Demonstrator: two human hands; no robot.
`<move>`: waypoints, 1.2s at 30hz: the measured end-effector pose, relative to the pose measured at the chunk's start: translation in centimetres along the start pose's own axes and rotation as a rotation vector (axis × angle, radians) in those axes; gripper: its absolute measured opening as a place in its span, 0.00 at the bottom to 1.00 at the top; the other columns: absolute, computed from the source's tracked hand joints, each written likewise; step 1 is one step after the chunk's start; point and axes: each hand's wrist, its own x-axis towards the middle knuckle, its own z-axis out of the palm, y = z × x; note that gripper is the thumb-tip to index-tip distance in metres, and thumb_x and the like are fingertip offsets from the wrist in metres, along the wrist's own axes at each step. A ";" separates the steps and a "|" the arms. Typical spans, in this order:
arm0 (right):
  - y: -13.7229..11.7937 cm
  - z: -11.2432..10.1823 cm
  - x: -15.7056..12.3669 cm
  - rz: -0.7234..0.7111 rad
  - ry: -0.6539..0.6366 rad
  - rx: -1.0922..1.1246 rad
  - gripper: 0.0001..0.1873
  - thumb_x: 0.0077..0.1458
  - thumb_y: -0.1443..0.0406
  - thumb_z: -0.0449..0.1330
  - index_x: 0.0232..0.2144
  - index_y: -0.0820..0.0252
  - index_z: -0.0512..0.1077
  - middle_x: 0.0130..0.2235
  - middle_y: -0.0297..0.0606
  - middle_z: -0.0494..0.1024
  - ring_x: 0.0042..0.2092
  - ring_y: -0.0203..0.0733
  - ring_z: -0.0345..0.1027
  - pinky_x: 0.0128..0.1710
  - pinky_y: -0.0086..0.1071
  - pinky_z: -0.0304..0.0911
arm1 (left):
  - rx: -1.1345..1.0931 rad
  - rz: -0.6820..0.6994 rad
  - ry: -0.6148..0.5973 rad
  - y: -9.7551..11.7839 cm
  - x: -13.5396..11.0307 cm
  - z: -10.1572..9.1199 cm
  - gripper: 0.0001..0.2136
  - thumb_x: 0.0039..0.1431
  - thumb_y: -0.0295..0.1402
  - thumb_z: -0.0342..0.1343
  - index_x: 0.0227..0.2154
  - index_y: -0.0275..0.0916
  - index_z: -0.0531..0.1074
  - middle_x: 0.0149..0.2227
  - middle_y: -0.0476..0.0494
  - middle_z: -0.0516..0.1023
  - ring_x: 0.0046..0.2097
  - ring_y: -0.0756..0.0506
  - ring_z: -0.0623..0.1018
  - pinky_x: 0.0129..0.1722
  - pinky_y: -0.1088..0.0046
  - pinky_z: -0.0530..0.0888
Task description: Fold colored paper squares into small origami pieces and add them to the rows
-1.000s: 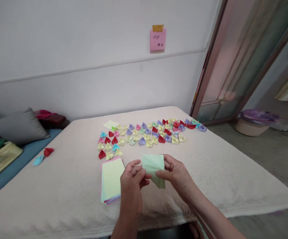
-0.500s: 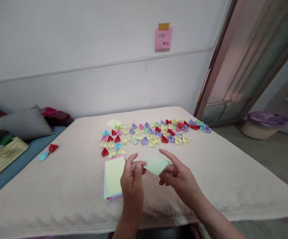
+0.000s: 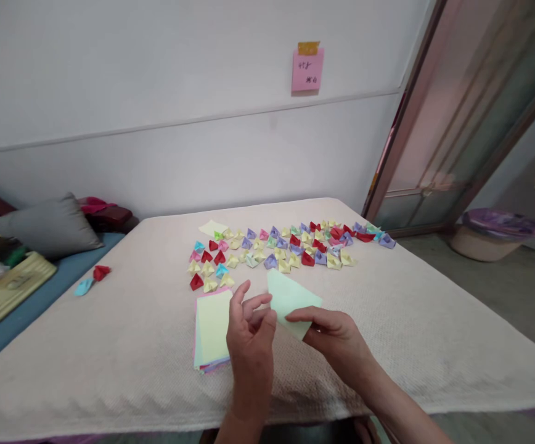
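Note:
A pale green folded paper (image 3: 290, 299) is held above the table between both hands. My right hand (image 3: 336, 342) pinches its lower right edge with thumb and fingers. My left hand (image 3: 251, 336) grips its left edge with the thumb, the other fingers partly spread. Just left of my hands lies a stack of coloured paper sheets (image 3: 212, 328), a yellow-green sheet on top. Beyond it, several small folded paper shapes (image 3: 277, 250) in red, yellow, purple, blue and pink spread across the table.
The table wears a cream textured cloth (image 3: 110, 345). A red and a blue folded piece (image 3: 92, 279) lie on the blue surface at left, near a grey cushion (image 3: 52, 225). A pink note (image 3: 307, 69) hangs on the wall. A glass door (image 3: 461, 111) stands at right.
The green paper was a flat rectangle, then turned edge-on, and now shows as a tilted folded shape. My right hand shifted from open fingers to a pinch on its lower edge.

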 end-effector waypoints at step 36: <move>0.6 0.4 0.5 0.189 0.319 0.018 0.10 0.42 0.66 0.63 0.18 0.59 0.64 0.17 0.29 0.71 0.22 0.34 0.61 0.24 0.28 0.54 | 0.054 -0.111 -0.154 -0.6 -0.3 1.0 0.25 0.53 0.31 0.57 0.55 0.39 0.58 0.47 0.36 0.73 0.33 0.47 0.79 0.38 0.67 0.75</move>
